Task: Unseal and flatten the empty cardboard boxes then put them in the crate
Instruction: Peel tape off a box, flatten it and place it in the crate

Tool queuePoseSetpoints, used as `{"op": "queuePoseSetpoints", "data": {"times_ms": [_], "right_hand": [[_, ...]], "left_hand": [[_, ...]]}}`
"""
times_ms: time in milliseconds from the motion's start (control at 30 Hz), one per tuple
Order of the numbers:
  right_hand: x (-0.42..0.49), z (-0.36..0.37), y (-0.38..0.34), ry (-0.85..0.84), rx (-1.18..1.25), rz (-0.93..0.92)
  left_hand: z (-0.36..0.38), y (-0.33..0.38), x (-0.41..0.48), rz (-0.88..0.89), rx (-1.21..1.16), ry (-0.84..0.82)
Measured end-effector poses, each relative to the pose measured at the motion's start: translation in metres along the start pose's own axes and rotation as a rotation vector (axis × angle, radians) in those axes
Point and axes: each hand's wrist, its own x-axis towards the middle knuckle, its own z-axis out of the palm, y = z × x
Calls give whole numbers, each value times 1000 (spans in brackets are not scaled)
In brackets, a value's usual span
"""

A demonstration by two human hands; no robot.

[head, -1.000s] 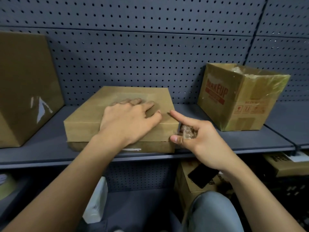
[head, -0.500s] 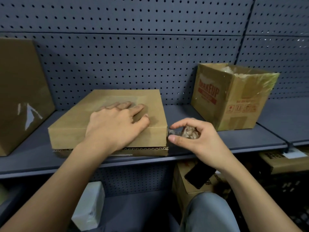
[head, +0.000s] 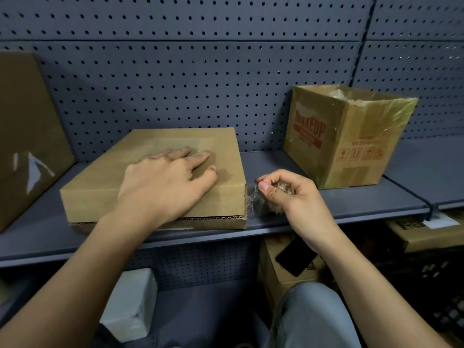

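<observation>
A flat brown cardboard box [head: 105, 194] lies at the front edge of a grey metal shelf [head: 339, 209]. The left hand [head: 165, 187] presses its top, fingers straight. The right hand [head: 293, 197] pinches crumpled clear tape [head: 253, 199] at the box's right front corner.

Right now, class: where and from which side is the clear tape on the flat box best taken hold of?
Pinch the tape at its loose end, coming from the right of the box. The strip comes off the right front corner and stretches rightward, where the right hand pinches it. The left hand lies flat on top, probably bracing against that pull.
</observation>
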Motion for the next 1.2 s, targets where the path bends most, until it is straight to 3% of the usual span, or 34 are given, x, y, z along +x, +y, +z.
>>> {"op": "queuePoseSetpoints", "data": {"times_ms": [133, 267, 400, 533, 800, 933, 1033, 1200], "right_hand": [[4, 4, 4, 116, 60, 55], [16, -2, -3, 309, 369, 118], [26, -5, -19, 290, 451, 105], [34, 0, -21, 302, 356, 122], [35, 15, -25, 164, 283, 236], [39, 18, -37, 101, 218, 123], [43, 18, -48, 106, 5, 90], [46, 4, -63, 250, -47, -114]], "left_hand": [[-1, 1, -1, -2, 5, -8], [-2, 2, -1, -8, 3, -24], [-1, 4, -2, 1, 10, -13], [0, 4, -2, 0, 7, -15], [4, 5, 0, 15, 14, 4], [4, 11, 1, 25, 1, 37], [4, 16, 2, 20, -13, 49], [5, 16, 4, 25, -32, 25]]}}
